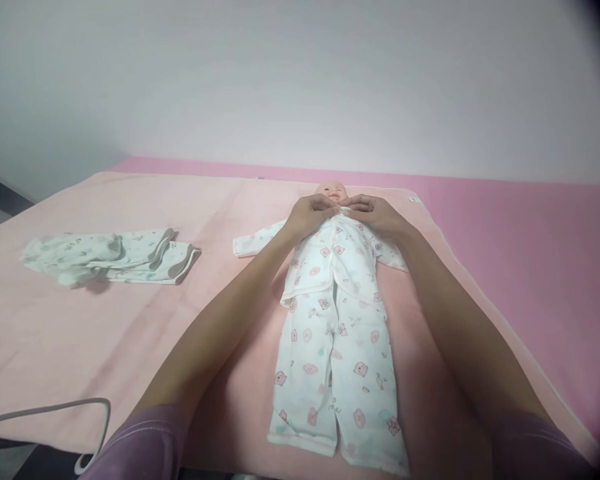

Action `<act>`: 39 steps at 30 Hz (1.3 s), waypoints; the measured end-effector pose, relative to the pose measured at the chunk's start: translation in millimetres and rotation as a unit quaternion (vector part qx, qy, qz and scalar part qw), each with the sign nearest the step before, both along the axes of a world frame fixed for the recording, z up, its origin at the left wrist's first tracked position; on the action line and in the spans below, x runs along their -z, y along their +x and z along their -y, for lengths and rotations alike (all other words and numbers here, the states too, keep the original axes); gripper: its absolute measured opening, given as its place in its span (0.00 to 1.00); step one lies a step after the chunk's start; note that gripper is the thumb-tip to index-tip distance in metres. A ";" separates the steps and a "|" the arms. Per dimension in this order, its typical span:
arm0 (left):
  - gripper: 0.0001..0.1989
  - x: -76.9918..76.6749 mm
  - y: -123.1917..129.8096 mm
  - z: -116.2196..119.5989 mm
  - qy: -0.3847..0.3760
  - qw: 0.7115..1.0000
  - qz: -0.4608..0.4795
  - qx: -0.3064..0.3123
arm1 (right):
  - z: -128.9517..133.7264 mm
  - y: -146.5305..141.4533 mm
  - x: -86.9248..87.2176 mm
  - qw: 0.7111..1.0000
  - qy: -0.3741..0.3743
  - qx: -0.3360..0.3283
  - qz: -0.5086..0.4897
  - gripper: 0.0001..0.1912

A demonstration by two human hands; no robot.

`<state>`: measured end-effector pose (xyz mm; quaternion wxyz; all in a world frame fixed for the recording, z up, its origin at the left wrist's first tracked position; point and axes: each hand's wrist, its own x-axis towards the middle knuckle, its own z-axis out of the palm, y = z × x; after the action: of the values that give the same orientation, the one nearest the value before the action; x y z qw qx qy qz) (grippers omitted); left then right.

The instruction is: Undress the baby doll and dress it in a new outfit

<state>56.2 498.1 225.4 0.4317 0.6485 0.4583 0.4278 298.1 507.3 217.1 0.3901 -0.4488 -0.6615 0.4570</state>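
A baby doll (333, 189) lies on its back, head at the far end, dressed in a white printed baby shirt (325, 257) and matching pants (337, 373). At the shirt's neckline, just below the doll's chin, my left hand (313, 213) pinches the collar from one side. My right hand (373, 212) pinches it from the other side, the fingertips of both nearly meeting. Whatever fastening is between the fingers is too small to make out. Below the chest the shirt fronts part slightly over the pants. The sleeves stretch out to both sides.
Folded white printed baby clothes (115, 257) lie to the left on the pale pink blanket (220, 207). A deeper pink surface (520, 267) shows at the right and back, against a pale wall (300, 80). A grey cable (55, 408) loops at the lower left edge.
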 end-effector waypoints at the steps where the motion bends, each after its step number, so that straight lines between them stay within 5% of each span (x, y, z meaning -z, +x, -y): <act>1: 0.08 0.0 0.1 0.0 -0.001 1.000 -0.002 -0.004 | 0.9 1.0 -2.1 1.000 0.006 -0.004 0.015 0.27; 7: 0.10 1.4 4.0 -1.6 -0.042 0.998 0.019 -0.036 | 3.6 -2.7 -13.1 0.990 0.072 0.007 0.120 0.19; 18: 0.16 -4.0 2.5 2.0 -0.114 0.989 0.082 -0.050 | 1.4 -14.0 1.7 0.994 0.088 0.041 0.049 0.21; 24: 0.15 -1.7 3.8 0.9 -0.080 0.994 0.052 -0.045 | 4.1 -17.5 1.0 0.996 0.059 0.059 0.022 0.28; 39: 0.21 -3.4 1.3 2.6 -0.113 0.990 0.081 -0.035 | 3.0 -18.9 3.3 0.997 0.037 0.061 0.023 0.24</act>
<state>57.5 495.5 228.8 0.5231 0.5423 0.4896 0.4389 279.2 504.3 213.8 0.4182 -0.4841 -0.6582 0.3969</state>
